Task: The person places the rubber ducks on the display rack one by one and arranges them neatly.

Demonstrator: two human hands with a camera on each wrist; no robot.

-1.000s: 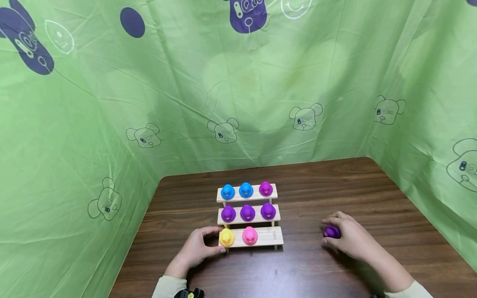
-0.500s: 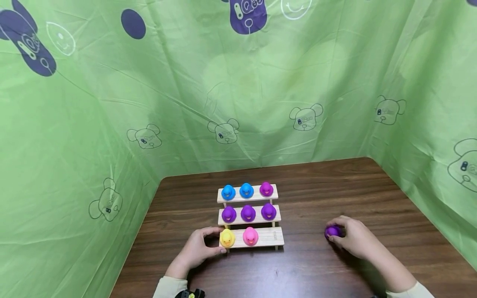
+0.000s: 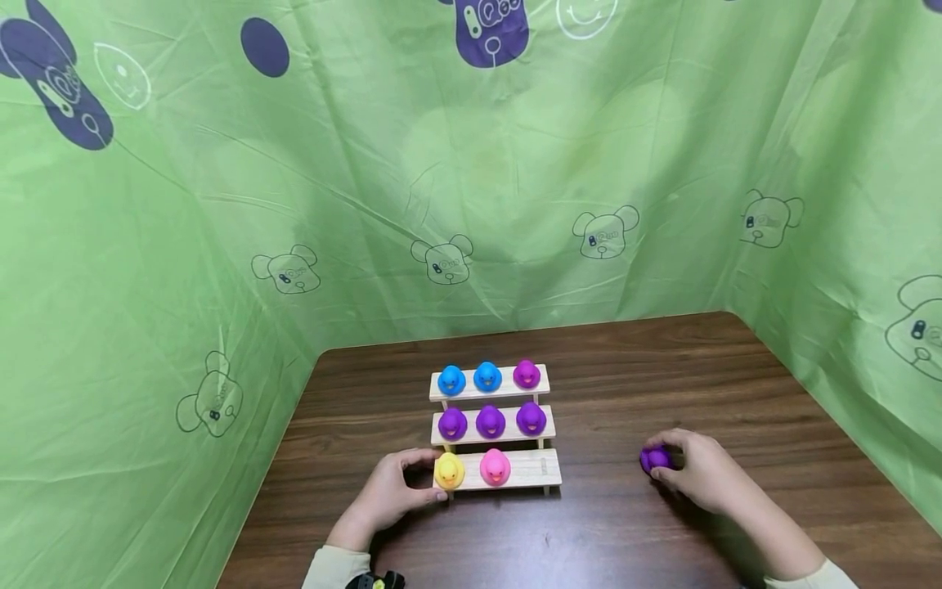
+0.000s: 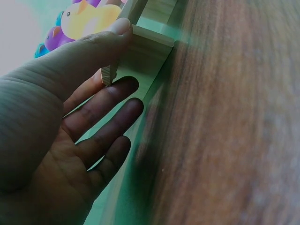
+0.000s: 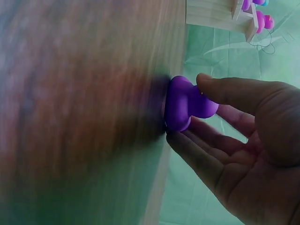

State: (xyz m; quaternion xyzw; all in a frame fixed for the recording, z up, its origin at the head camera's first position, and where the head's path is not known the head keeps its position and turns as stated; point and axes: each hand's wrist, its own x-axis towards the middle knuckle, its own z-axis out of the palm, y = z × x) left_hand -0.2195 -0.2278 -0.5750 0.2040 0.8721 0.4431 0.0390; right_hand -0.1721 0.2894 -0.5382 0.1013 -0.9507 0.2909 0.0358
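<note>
A three-tier wooden rack point(image 3: 524, 469) stands on the table with small rubber ducks on every step. My left hand point(image 3: 390, 489) grips the left end of its lowest step; in the left wrist view the thumb lies on the board's edge, beside a yellow duck point(image 3: 449, 471). A pink duck point(image 3: 495, 467) sits further right on that step. To the right of the rack, my right hand point(image 3: 699, 469) holds a purple duck point(image 5: 178, 104) between thumb and fingers. This duck is at the tabletop, and my fingers partly cover it in the head view.
Purple ducks point(image 3: 490, 421) line the middle step. Two blue ducks point(image 3: 451, 379) and a magenta duck point(image 3: 526, 374) occupy the top one. Brown wood-grain table point(image 3: 603, 368) surrounds the rack. Green patterned cloth point(image 3: 515, 164) hangs behind and at both sides.
The purple duck has turned in my right fingers, and that hand has shifted slightly right and toward me. My left hand keeps its grip on the rack.
</note>
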